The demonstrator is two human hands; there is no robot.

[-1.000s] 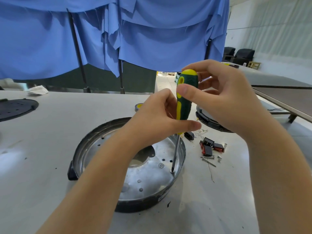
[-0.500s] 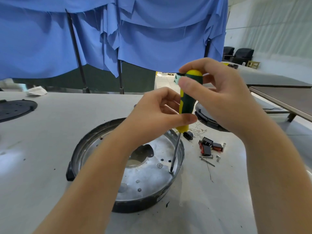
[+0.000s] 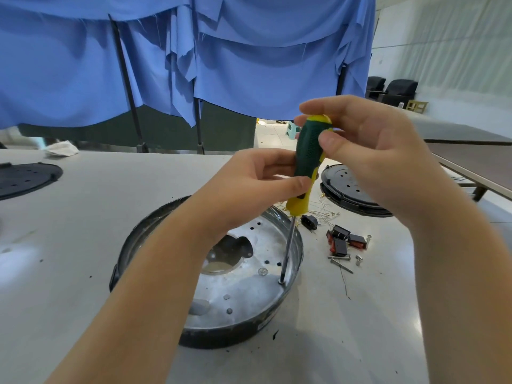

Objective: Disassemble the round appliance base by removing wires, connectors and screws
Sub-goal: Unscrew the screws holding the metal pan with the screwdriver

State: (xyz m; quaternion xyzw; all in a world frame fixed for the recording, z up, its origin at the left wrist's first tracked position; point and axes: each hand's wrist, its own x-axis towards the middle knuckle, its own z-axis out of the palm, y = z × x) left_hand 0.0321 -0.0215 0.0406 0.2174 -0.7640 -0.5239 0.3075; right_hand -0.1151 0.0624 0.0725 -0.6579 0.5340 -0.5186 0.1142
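Note:
The round appliance base [image 3: 288,300], a shallow metal pan with a black rim, lies on the white table in front of me. A green and yellow screwdriver [image 3: 306,162] stands nearly upright, its tip set on a screw [image 3: 282,281] near the pan's right inner edge. My left hand [image 3: 249,187] pinches the lower part of the handle. My right hand [image 3: 365,151] grips the top of the handle with thumb and fingers. A second screw [image 3: 262,271] sits just left of the tip. My left forearm hides part of the pan.
Loose red and black switches [image 3: 346,241], bolts [image 3: 342,264], a black socket [image 3: 309,221] and thin wires lie right of the pan. A black round cover [image 3: 349,189] sits behind them, another black disc [image 3: 25,178] at far left. Blue cloth hangs behind the table.
The screwdriver handle has turned between my fingers, now showing mostly its green side, and my right hand's grip on the top has shifted. The tip stays on the same screw.

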